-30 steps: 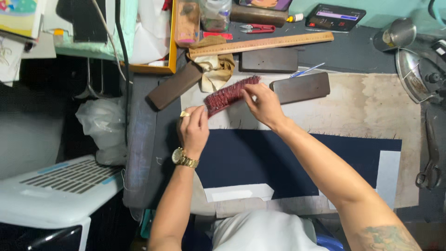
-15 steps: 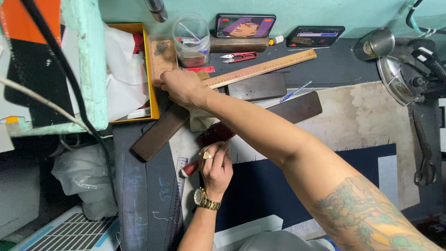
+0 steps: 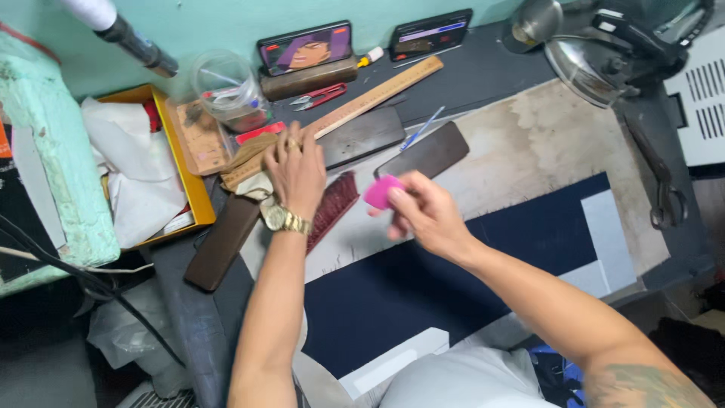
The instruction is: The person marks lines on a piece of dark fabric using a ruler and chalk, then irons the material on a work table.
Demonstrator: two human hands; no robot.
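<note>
While the left hand (image 3: 296,170) lies flat, the right hand (image 3: 425,214) pinches pink chalk (image 3: 380,192), seemingly pointing left.

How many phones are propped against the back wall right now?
2: one phone leaning on a brown block, the other phone just right of it on the dark bench top.

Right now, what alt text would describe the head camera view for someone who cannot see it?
Seen from above, a person's right hand holds a small pink piece over a cluttered workbench, while the left hand, wearing a gold watch, rests by a red brush. Dark blue cloth lies in front.
</note>
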